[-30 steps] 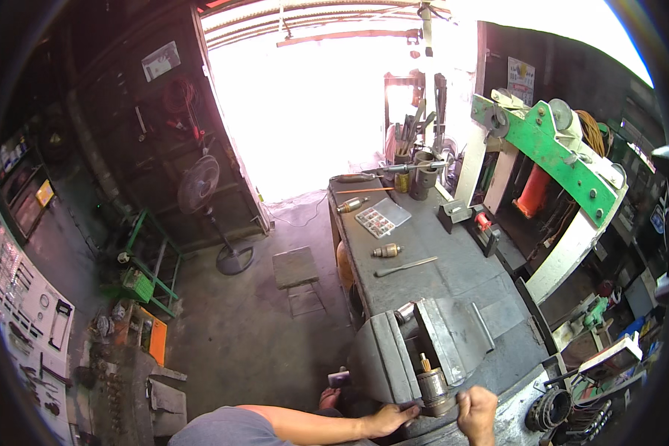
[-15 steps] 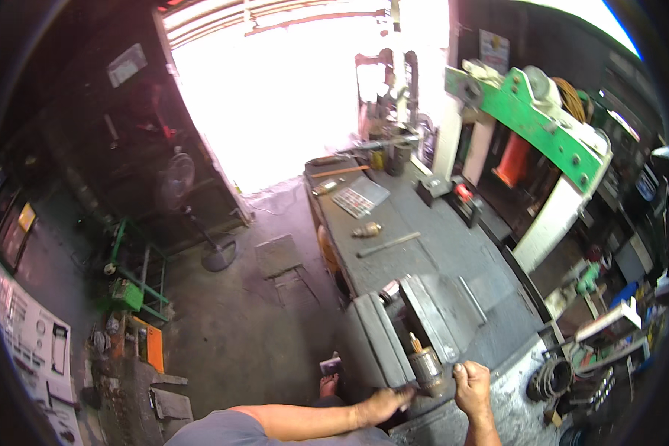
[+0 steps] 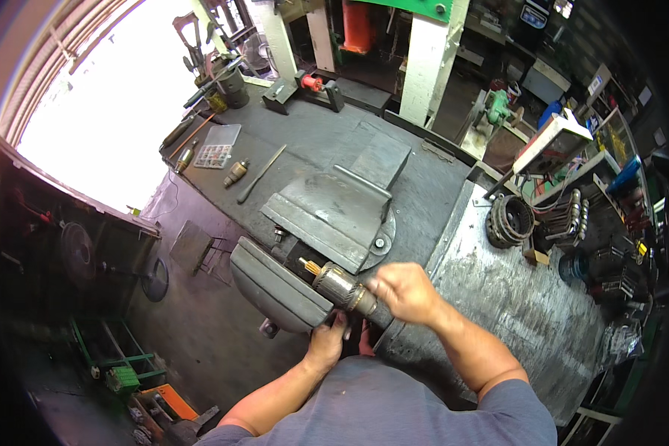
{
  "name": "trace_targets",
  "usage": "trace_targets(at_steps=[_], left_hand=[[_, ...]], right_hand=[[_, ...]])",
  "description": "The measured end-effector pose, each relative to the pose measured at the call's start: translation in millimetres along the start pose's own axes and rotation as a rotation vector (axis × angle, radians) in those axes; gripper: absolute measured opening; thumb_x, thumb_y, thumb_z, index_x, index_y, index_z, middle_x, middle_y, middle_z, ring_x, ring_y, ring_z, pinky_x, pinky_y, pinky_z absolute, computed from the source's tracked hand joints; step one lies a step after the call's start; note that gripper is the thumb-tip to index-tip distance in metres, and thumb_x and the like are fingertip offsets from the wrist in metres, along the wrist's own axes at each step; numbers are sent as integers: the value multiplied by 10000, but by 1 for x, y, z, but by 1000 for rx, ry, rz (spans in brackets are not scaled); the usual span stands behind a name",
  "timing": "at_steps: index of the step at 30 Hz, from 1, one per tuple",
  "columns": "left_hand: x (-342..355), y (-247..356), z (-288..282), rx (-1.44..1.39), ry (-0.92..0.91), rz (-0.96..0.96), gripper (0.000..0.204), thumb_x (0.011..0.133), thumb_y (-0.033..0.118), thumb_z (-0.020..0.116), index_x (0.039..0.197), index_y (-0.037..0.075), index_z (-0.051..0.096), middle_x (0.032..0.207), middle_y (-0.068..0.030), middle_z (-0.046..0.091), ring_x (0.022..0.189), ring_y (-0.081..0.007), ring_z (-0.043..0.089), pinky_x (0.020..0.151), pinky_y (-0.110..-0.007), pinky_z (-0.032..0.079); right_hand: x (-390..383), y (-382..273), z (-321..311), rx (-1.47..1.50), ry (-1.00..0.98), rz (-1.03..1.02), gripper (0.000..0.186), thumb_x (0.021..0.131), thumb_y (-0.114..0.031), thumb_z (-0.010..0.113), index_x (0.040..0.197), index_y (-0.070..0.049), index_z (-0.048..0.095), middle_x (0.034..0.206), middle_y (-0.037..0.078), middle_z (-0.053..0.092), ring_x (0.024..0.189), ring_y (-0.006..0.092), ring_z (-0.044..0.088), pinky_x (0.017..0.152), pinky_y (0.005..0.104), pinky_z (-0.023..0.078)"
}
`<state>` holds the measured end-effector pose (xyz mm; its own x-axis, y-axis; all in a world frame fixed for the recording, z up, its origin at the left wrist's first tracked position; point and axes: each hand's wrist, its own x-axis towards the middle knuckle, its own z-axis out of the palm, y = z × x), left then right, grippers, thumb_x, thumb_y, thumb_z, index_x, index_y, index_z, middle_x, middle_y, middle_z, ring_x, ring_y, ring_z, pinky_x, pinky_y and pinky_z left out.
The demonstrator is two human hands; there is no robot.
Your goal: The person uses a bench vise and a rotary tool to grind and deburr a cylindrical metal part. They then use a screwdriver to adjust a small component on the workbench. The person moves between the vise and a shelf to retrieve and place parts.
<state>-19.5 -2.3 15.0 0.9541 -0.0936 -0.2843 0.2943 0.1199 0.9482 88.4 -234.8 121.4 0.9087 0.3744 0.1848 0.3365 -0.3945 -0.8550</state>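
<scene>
A motor armature (image 3: 337, 286) with a brassy splined shaft end lies in the gap between the jaws of a big grey bench vise (image 3: 327, 212). My right hand (image 3: 407, 294) is closed in a fist just right of the armature's near end. It is slightly blurred, and whatever its fingers hold is hidden. My left hand (image 3: 327, 342) is below the near jaw (image 3: 275, 286), beside the armature's lower end. Its fingers are curled, with the thumb up, around something I cannot make out.
On the dark workbench (image 3: 305, 141) lie a long thin bar (image 3: 262, 173), a smaller armature (image 3: 236, 172) and a compartment box (image 3: 218, 146). A metal-topped table (image 3: 505, 312) on the right bears a wound ring-shaped stator (image 3: 510, 221). A pedestal fan (image 3: 78, 249) stands at the left.
The view has swung right, so bench and vise appear further left and higher. My right fist has come closer over the armature's near end. The armature still lies between the jaws.
</scene>
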Motion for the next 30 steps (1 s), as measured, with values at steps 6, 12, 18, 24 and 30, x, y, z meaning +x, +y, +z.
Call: trace_targets(at_steps=[6, 12, 18, 24, 30], left_hand=[[-4, 11, 7, -134, -38, -29, 428, 1147, 476, 643, 1084, 58, 710, 899, -27, 683, 715, -97, 540, 652, -273, 443], [-7, 11, 2, 60, -55, -167, 466, 1184, 442, 591, 974, 43, 712, 760, 14, 609, 702, -86, 527, 646, -301, 442], [-12, 13, 0, 5, 2, 28, 424, 1147, 451, 659, 1082, 36, 718, 920, -38, 699, 706, -96, 534, 637, -267, 433], [-22, 24, -4, -294, -177, 73, 434, 1147, 433, 666, 957, 47, 718, 807, -2, 671, 684, -86, 550, 631, -292, 458], [-16, 25, -2, -36, 23, -86, 371, 1139, 373, 689, 1001, 31, 733, 847, -32, 678, 684, -83, 511, 633, -265, 418]], right_hand=[[8, 8, -1, -48, 79, 17, 421, 1106, -289, 687, 791, -16, 631, 732, 206, 612, 687, 423, 652, 648, 517, 510], [2, 14, 5, 16, 28, -13, 437, 1117, -275, 675, 785, -9, 576, 700, 184, 532, 628, 367, 574, 617, 485, 470], [-1, 16, 7, 35, 18, -78, 424, 1123, -291, 670, 819, -1, 614, 727, 211, 575, 657, 397, 598, 642, 483, 493], [-2, 22, 15, 147, 124, 69, 443, 1134, -254, 661, 795, 14, 564, 672, 176, 475, 598, 271, 467, 603, 448, 427], [-5, 22, 15, 10, 65, -61, 414, 1112, -252, 687, 798, 8, 610, 714, 215, 567, 632, 376, 589, 629, 485, 482]])
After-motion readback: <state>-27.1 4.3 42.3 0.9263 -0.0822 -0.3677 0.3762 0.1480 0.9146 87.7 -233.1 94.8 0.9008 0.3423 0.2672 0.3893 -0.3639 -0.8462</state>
